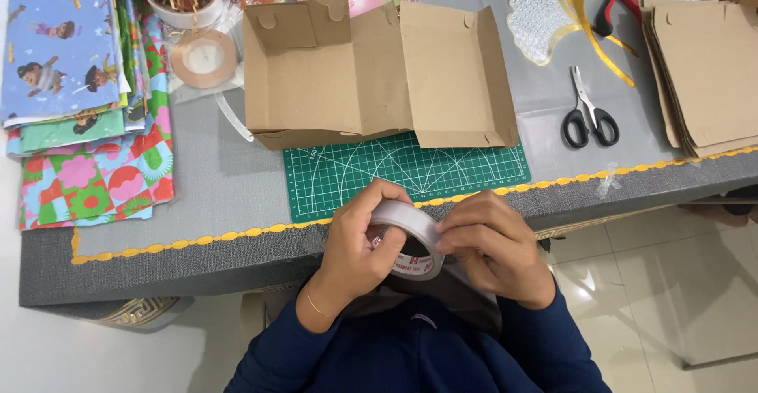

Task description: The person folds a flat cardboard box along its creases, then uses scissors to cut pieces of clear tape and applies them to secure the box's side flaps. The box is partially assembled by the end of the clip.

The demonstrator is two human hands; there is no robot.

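Two hands meet at the near edge of the grey surface (237,196), both clamped on a roll of clear tape (410,239). The left hand (359,251) grips the roll through its core while the right hand (493,247) pinches its outer rim. Just beyond lies a green cutting mat (355,176) with an unfolded cardboard box (371,73) partly on it. Black scissors (588,117) rest to the right, patterned wrapping paper (87,109) to the left.

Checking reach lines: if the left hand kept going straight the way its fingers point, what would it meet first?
The left hand grips the tape roll, fingers pointing up-right across the roll. Past the roll, the first thing is probably the green cutting mat, then the open cardboard box. Height above the table is unclear.
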